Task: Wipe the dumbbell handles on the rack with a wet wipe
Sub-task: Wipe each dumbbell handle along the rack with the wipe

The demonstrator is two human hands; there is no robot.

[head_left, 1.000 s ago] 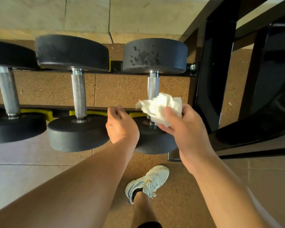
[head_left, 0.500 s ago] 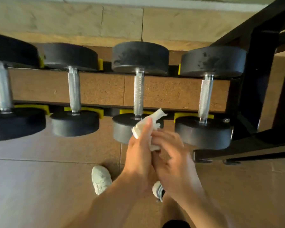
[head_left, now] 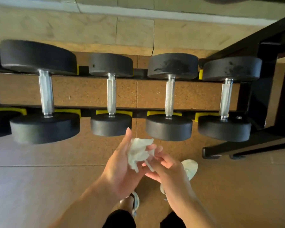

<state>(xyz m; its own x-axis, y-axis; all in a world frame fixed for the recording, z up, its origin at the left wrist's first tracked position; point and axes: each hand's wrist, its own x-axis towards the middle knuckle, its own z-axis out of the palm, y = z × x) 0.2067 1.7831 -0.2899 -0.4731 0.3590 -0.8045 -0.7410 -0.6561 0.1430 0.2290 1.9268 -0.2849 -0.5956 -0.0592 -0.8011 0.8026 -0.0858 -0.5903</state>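
Brown speckled gym flooring (head_left: 220,186) fills the near ground. Above it, the left hand (head_left: 120,165) lies flat-fingered, cradling a crumpled white wet wipe (head_left: 139,151), whose edge the right hand (head_left: 164,167) pinches. Beyond, four black dumbbells with knurled steel handles (head_left: 169,96) sit across the black rack's yellow-padded rails (head_left: 164,113).

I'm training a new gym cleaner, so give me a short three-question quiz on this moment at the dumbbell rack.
1. True or false: the wet wipe is pressed on a dumbbell handle.
2. How many dumbbell handles show in full? A) two B) four C) six
3. What holds the wipe?

Key:
1. False; it is crumpled between the hands, below the rack.
2. B, for example the second handle.
3. It lies in the left hand, and the right hand fingers pinch it.
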